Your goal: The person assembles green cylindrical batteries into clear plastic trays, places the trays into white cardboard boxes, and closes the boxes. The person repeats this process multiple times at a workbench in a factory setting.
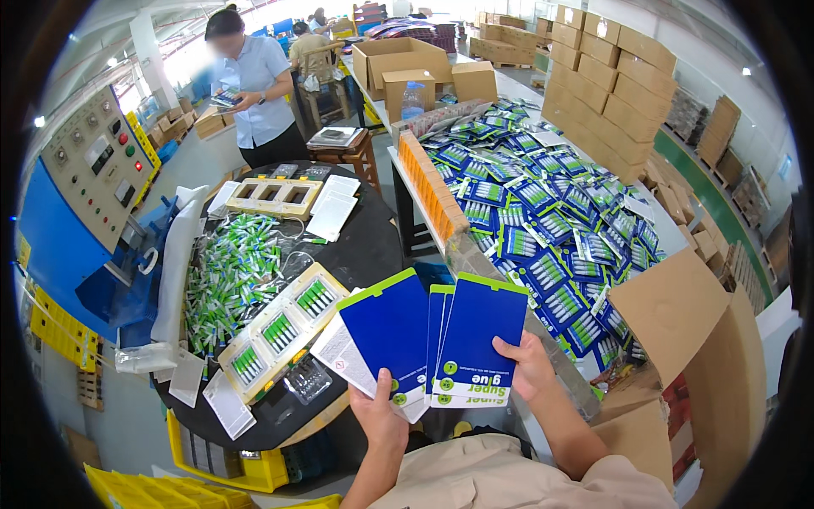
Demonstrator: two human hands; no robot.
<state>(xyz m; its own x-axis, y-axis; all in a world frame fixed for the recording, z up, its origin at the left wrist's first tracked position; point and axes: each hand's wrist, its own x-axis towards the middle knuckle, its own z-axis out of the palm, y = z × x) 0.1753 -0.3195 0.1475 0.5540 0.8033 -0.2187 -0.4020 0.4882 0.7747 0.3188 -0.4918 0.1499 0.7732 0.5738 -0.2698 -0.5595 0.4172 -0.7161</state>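
Observation:
In front of my body, both hands hold blue printed cards with green edges. My left hand (381,416) is closed on the lower edge of a fanned stack of blue cards (388,327), with white card backs showing at its left side. My right hand (527,366) pinches the right edge of another blue card stack (483,327), thumb on the front. The two stacks overlap near the bottom. Left of the cards, a cream tray (284,331) on the round black table (356,246) holds green-and-white tubes in three openings. A heap of loose tubes (233,267) lies beyond it.
A second cream tray (275,197) and white cards (332,212) lie on the round table. At right, many blister packs (543,220) cover a bench beside an open carton (678,322). A control panel (97,157) stands left; a person (254,89) stands beyond the table.

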